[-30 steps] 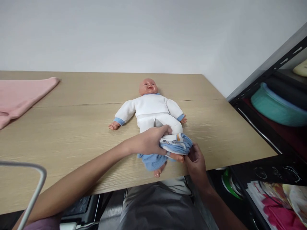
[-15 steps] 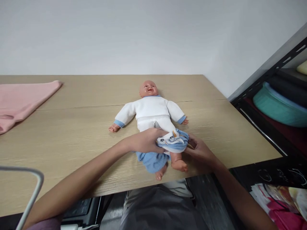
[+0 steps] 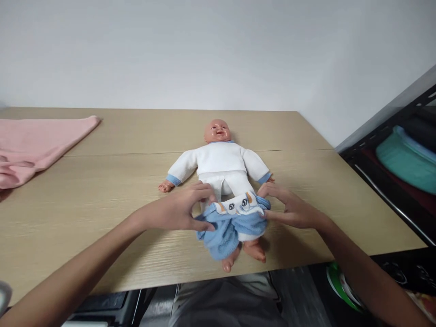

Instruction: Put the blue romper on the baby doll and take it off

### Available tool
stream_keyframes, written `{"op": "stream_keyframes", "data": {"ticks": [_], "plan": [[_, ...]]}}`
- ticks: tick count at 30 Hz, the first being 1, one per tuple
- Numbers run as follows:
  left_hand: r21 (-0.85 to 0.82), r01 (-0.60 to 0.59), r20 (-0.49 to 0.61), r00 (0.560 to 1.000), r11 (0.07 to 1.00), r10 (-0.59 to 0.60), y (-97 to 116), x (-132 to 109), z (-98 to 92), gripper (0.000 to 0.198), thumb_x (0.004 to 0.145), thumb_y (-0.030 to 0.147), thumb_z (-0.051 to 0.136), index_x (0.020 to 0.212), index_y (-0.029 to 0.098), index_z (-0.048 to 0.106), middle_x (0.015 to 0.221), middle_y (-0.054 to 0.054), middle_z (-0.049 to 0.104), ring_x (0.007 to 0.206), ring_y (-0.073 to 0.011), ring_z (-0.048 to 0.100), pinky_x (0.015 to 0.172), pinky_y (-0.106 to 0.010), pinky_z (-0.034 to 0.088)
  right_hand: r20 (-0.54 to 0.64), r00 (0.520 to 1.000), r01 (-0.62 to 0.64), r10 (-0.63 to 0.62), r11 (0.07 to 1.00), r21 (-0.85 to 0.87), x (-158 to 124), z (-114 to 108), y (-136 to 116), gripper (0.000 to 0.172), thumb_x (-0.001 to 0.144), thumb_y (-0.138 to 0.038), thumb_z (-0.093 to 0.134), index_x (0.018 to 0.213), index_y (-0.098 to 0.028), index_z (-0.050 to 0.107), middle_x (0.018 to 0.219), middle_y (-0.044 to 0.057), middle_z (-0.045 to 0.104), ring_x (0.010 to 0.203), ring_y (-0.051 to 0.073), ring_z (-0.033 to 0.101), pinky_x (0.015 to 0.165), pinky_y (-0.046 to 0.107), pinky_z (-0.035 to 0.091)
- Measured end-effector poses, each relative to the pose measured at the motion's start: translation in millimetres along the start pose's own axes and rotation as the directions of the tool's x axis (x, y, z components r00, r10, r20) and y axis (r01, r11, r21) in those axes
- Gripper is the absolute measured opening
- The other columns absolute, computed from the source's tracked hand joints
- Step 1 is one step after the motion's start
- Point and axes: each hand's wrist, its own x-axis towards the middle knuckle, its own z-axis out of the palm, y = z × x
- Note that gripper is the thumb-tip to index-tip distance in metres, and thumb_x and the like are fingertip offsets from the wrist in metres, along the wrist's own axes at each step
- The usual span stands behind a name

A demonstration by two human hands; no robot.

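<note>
A baby doll point(image 3: 223, 158) in a white long-sleeved top with blue cuffs lies on its back, feet towards me. Blue fluffy doll trousers point(image 3: 221, 236), with an eyed animal face on the white front band, are round its lower legs. Both feet stick out of the leg ends. My left hand point(image 3: 185, 206) grips the waistband at its left side, thumb in front and fingertips partly hidden. At the opposite side my right hand point(image 3: 289, 206) pinches the waistband between thumb and fingers. White cloth covers the doll's thighs above the band.
The doll lies on a wooden table point(image 3: 129, 181) against a pale wall. A pink cloth point(image 3: 44, 145) is spread at the far left. To the right stands a black rack point(image 3: 368, 175) holding a teal item point(image 3: 408, 159). My lap is below the table's front edge.
Both trouser legs now cover the lower legs, and the waistband is spread wide. My left hand has shifted left to the band's side; my right hand stays at its right side.
</note>
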Motion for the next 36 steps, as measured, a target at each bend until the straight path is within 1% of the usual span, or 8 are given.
{"op": "stream_keyframes", "data": {"ticks": [5,9,12,15,19,24,29,36], "plan": [[-0.055,-0.097,0.038,0.994,0.994,0.099,-9.9,-1.8,4.9,0.020,0.100,0.037,0.074,0.115,0.024,0.075,0.132,-0.007,0.067,0.123,-0.0280,0.065,0.112,-0.037,0.051,-0.060,0.997,0.048,-0.041,0.992,0.121,28.7,2.5,16.7,0.015,0.104,-0.041,0.075,0.105,-0.027,0.075,0.101,0.004,0.072,0.093,0.025,0.065,0.090,0.038,0.055],[0.063,-0.133,-0.165,0.976,0.989,0.142,-29.0,-5.4,16.6,0.036,0.102,0.035,0.072,0.137,0.026,0.068,0.166,-0.013,0.051,0.155,-0.0379,0.042,0.132,-0.054,0.037,-0.196,0.979,0.092,-0.059,0.982,0.164,42.0,11.8,30.1,0.020,0.098,-0.044,0.084,0.106,-0.028,0.076,0.121,0.009,0.076,0.114,0.030,0.069,0.105,0.046,0.055],[0.030,-0.102,-0.257,0.960,0.994,0.106,-47.7,-5.7,23.3,0.027,0.106,0.038,0.068,0.130,0.026,0.067,0.174,-0.014,0.043,0.161,-0.0392,0.033,0.135,-0.059,0.031,-0.267,0.963,0.079,-0.020,0.974,0.212,46.9,20.5,36.7,0.024,0.094,-0.047,0.087,0.106,-0.029,0.077,0.124,0.010,0.078,0.121,0.032,0.070,0.112,0.050,0.054],[-0.116,-0.134,-0.294,0.951,0.984,0.095,-61.4,-2.8,28.7,0.020,0.110,0.038,0.060,0.125,0.025,0.063,0.166,-0.014,0.053,0.157,-0.0344,0.042,0.134,-0.055,0.032,-0.283,0.958,0.044,0.037,0.960,0.276,50.0,29.4,42.7,0.027,0.095,-0.050,0.087,0.106,-0.028,0.077,0.120,0.009,0.079,0.118,0.031,0.072,0.109,0.046,0.055],[-0.341,-0.134,-0.397,0.918,0.930,-0.013,-74.4,7.0,36.8,0.023,0.111,0.046,0.058,0.112,0.022,0.060,0.136,-0.012,0.066,0.132,-0.0296,0.059,0.116,-0.044,0.046,-0.313,0.941,-0.007,0.129,0.932,0.363,57.8,38.1,48.6,0.032,0.098,-0.056,0.083,0.108,-0.028,0.072,0.096,0.003,0.075,0.089,0.023,0.070,0.081,0.035,0.056],[-0.555,-0.082,-0.484,0.841,0.828,-0.242,-89.3,28.8,40.3,0.042,0.104,0.064,0.067,0.103,0.023,0.058,0.094,0.000,0.057,0.088,-0.0196,0.054,0.083,-0.031,0.047,-0.367,0.912,-0.020,0.183,0.914,0.405,76.9,41.6,50.2,0.040,0.096,-0.063,0.082,0.101,-0.028,0.063,0.075,-0.006,0.060,0.067,0.017,0.053,0.062,0.030,0.042],[-0.676,-0.117,-0.493,0.805,0.728,-0.329,-96.0,46.9,38.0,0.050,0.098,0.069,0.073,0.106,0.022,0.059,0.091,0.001,0.056,0.083,-0.0177,0.051,0.077,-0.029,0.045,-0.400,0.887,-0.038,0.230,0.900,0.434,88.9,46.5,53.7,0.035,0.099,-0.060,0.079,0.103,-0.029,0.063,0.079,-0.005,0.062,0.071,0.018,0.056,0.068,0.031,0.047],[-0.403,0.013,-0.593,0.758,0.915,-0.272,-88.4,36.0,50.3,0.034,0.103,0.056,0.065,0.108,0.023,0.060,0.106,-0.002,0.060,0.107,-0.0241,0.059,0.102,-0.035,0.048,-0.361,0.852,-0.225,0.380,0.888,0.402,72.2,51.1,62.0,0.035,0.096,-0.061,0.078,0.091,-0.026,0.074,0.090,-0.001,0.071,0.093,0.026,0.064,0.090,0.038,0.053]]}}
